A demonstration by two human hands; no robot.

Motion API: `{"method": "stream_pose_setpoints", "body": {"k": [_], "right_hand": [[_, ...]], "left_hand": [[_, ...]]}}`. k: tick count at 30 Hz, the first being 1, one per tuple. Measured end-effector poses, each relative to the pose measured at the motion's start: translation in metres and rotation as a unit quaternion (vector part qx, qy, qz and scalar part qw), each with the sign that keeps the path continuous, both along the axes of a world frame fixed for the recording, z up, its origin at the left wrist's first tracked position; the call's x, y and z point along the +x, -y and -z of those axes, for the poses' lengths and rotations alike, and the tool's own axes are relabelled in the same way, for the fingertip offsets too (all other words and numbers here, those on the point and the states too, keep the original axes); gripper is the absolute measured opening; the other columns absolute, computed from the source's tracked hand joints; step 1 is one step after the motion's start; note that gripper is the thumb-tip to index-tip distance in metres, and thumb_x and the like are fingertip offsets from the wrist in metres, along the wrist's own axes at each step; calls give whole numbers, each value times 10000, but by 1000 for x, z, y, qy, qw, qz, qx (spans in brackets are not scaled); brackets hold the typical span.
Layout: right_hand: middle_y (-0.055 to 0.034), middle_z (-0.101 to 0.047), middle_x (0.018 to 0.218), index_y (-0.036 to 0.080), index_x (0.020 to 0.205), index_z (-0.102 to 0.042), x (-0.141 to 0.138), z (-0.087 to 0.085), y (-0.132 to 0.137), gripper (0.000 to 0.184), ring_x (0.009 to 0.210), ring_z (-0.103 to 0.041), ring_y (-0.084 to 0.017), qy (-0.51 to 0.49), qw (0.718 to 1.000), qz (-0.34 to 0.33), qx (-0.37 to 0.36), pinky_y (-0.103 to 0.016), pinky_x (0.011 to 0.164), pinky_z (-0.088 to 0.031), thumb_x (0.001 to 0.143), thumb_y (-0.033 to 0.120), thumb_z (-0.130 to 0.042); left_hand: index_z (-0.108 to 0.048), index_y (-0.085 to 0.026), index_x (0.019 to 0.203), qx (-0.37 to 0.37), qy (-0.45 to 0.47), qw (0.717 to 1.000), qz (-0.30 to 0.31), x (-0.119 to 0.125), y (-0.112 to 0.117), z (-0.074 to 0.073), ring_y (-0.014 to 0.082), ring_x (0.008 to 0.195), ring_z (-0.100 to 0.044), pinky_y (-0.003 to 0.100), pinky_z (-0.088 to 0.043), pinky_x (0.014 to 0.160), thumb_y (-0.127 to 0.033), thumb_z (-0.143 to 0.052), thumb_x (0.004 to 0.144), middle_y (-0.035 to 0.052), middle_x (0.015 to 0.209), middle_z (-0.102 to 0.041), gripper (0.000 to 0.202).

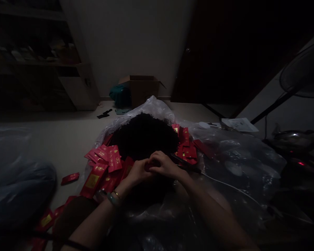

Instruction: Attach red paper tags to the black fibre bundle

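Note:
My left hand (139,171) and my right hand (162,164) meet in the middle of the view, fingers curled together. Between them a bit of a red sachet (148,167) shows; the fingers cover most of it. Just beyond rises a heap of loose, black, leaf-like stuff (146,134), resting on clear plastic sheeting (154,104). Red sachets with gold print (115,158) are piled to the left of the heap, and more red sachets (189,151) lie to its right. A dark, long tool (187,164) with a pale cable is beside my right hand.
A cardboard box (143,89) and a teal bag (120,94) stand by the wall. One sachet (70,178) lies on the floor at left. At right are a fan (303,73), a shiny kettle-like pot (294,137) and a white sheet (240,124). The room is dim.

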State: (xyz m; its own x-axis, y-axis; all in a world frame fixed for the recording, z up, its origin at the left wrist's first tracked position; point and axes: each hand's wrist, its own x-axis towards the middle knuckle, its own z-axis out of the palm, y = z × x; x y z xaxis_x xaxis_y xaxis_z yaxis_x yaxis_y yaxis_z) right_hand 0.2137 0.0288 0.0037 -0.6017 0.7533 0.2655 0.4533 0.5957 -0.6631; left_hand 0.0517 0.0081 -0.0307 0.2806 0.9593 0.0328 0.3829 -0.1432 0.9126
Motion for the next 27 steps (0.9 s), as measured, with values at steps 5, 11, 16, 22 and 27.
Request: {"method": "stream_pose_setpoints", "body": {"k": [5,11,16,22,27], "right_hand": [[-30,-591,894,193,722,-664,-1,3,1,97,883,-548,-174,-9,999,34,-12,-320,811,-451,697,125,-728],[-40,-582,945,220,864,-713,7,3,-3,123,898,-569,-163,6,1000,13,-13,-306,812,-460,760,164,-677],[-44,-596,948,206,909,-708,10,-4,-3,138,892,-580,-159,28,998,-61,-21,-282,809,-458,777,192,-667],[-31,-562,897,169,795,-695,8,-7,2,71,827,-569,-145,29,997,-47,-61,-262,751,-463,725,173,-710],[-42,-547,950,203,917,-715,8,-7,3,167,901,-555,-152,32,993,-81,-74,-281,817,-460,779,287,-674]], "left_hand": [[-643,-156,868,3,-70,997,18,-7,-1,-8,167,664,-601,229,-421,559,-260,-703,616,19,762,-673,278],[-616,-200,939,98,-91,984,115,-35,-9,-32,146,788,-599,243,-458,699,-239,-648,734,11,886,-652,211],[-637,-196,835,167,-230,950,132,-47,-10,-36,149,766,-559,255,-426,689,-231,-648,750,6,835,-619,92],[-642,-229,960,184,-266,934,154,-42,-3,-39,152,815,-535,249,-409,698,-257,-632,781,8,895,-572,181],[-703,-219,815,213,-253,926,183,-43,-3,-37,107,719,-500,213,-372,620,-235,-619,800,1,831,-515,87]]}}
